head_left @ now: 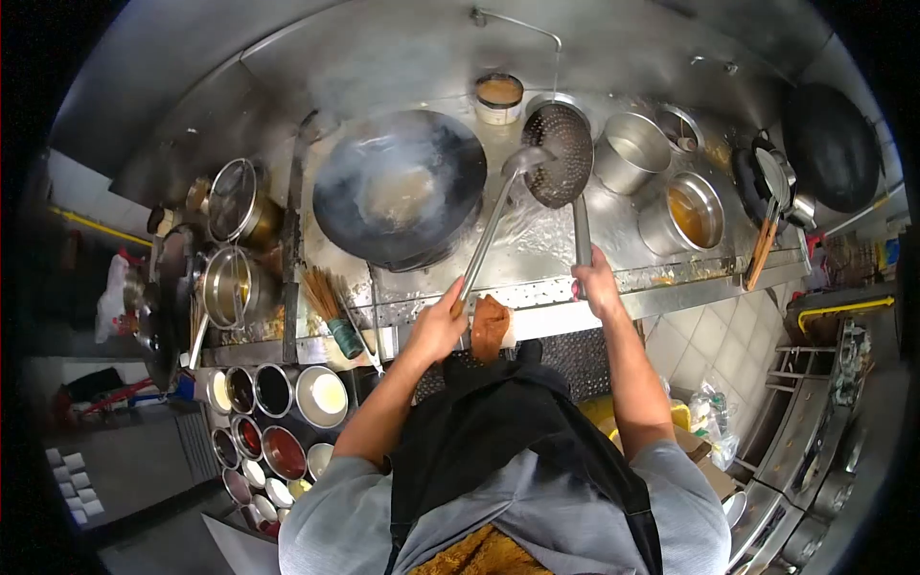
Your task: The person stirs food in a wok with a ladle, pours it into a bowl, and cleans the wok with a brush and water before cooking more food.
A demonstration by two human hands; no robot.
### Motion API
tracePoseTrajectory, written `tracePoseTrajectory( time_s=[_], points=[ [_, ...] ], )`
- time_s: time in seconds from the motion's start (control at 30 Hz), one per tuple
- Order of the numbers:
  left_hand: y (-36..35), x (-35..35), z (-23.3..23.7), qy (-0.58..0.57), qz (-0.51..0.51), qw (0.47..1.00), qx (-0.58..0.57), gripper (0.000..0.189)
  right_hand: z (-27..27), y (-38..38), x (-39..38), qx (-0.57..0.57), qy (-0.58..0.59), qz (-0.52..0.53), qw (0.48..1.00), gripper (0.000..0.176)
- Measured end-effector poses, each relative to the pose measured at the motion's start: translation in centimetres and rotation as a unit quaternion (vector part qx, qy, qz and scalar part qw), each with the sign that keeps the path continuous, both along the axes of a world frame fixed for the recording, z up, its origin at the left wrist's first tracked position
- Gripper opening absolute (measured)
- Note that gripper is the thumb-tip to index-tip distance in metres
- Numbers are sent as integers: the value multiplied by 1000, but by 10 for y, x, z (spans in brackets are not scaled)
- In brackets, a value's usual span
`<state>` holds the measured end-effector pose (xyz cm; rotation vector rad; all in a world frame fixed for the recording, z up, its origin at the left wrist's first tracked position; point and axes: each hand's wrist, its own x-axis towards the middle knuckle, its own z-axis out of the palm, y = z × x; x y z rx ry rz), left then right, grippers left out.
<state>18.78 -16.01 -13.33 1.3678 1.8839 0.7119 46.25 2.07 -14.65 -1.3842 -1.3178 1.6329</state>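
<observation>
My left hand (pixel 436 326) is closed round the handle of a long metal ladle (pixel 487 240), whose bowl is up against the strainer. In my right hand (pixel 598 280) is the handle of a large perforated strainer (pixel 565 158), tilted up over the wet steel stove top. To the left of both tools a black wok (pixel 335 192) gives off smoke or steam, with a little pale residue or liquid at its bottom. A brown cloth (pixel 490 328) hangs at the stove's front edge between my hands.
Metal pots (pixel 631 153) stand right of the strainer, one with amber liquid (pixel 692 213). A bamboo brush (pixel 329 305) lies at the front left, above several seasoning bowls (pixel 322 395). A tap pipe (pixel 522 24) reaches down behind the strainer. A second wok (pixel 832 144) leans at the far right.
</observation>
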Motion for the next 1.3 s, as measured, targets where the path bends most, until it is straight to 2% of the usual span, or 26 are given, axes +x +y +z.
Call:
tracePoseTrajectory(
  time_s=[0.07, 0.13, 0.17, 0.2, 0.27, 0.33, 0.4, 0.43, 0.47, 0.53, 0.57, 0.6, 0.73, 0.8, 0.83, 0.87, 0.9, 0.93, 1.0, 1.03, 1.07, 1.13, 1.17, 1.2, 1.27, 1.3],
  points=[
    [-32, -6, -1, 24, -2, 999, -31, 72, -13, -12, -8, -5, -5, -15, 1000, 50],
    [-55, -5, 6, 10, 7, 998, -56, 71, -26, -21, -12, -55, 52, -51, 996, 51],
    [-61, -5, 9, -3, 14, 997, -80, 71, -36, -22, -9, -98, 112, -50, 988, 43],
    [-62, -4, 7, -1, 13, 996, -83, 71, -48, -21, -7, -100, 114, -52, 987, 43],
    [-55, 5, 7, -19, 27, 999, -38, 72, -65, -20, -2, -224, 236, -57, 944, 31],
    [-31, 18, 4, -30, 27, 999, -33, 72, -79, -22, 3, -246, 270, -56, 929, 24],
    [7, 32, -6, -54, 32, 998, 32, 71, -93, -25, 0, -285, 279, -86, 913, 19],
    [35, 41, 3, -100, 37, 994, -15, 71, -107, -26, 3, -284, 290, -72, 911, 19],
    [67, 50, 13, -144, 44, 987, -63, 71, -112, -29, 7, -284, 267, -70, 918, 28],
    [131, 66, 6, -195, 38, 980, -25, 71, -117, -37, 14, -259, 247, -53, 932, 33],
    [166, 75, 4, -177, 36, 983, -8, 71, -119, -42, 23, -246, 258, -29, 934, 38],
    [201, 84, 1, -160, 35, 986, 9, 70, -107, -51, 30, -243, 224, -62, 942, 38],
    [338, 116, -36, -105, 59, 993, 5, 41, -118, -89, 110, -302, 138, -44, 942, 35],
    [404, 124, -73, -60, 56, 996, -17, 20, -150, -117, 152, -346, 110, -81, 928, 32],
    [429, 133, -78, -59, 52, 997, -22, 20, -166, -134, 173, -359, 98, -97, 923, 31],
    [451, 142, -81, -230, 106, 963, -93, 12, -182, -150, 189, -370, 85, -111, 919, 30],
    [465, 151, -83, -392, 158, 892, -162, 8, -197, -165, 202, -372, 86, -113, 917, 30],
    [473, 157, -86, -393, 159, 891, -165, 8, -212, -180, 213, -375, 71, -133, 914, 30],
    [479, 166, -88, -640, 237, 717, -143, 10, -222, -199, 222, -380, 55, -153, 911, 31],
    [471, 167, -86, -677, 219, 690, -131, 13, -224, -202, 222, -388, 43, -154, 908, 30],
    [463, 169, -84, -678, 219, 690, -130, 13, -226, -205, 221, -395, 31, -154, 905, 30],
    [448, 166, -90, -806, 174, 561, -81, 12, -259, -213, 215, -405, 42, -164, 899, 31],
    [434, 163, -88, -834, 134, 532, -66, 9, -277, -215, 210, -413, 42, -136, 900, 32],
    [421, 161, -84, -831, 139, 535, -64, 9, -287, -218, 204, -421, 41, -106, 900, 33],
    [394, 155, -78, -886, 103, 449, -53, 7, -295, -209, 178, -430, 19, -73, 900, 34],
    [380, 148, -74, -889, 93, 444, -59, 6, -301, -205, 162, -437, 0, -66, 897, 35]
  ],
)
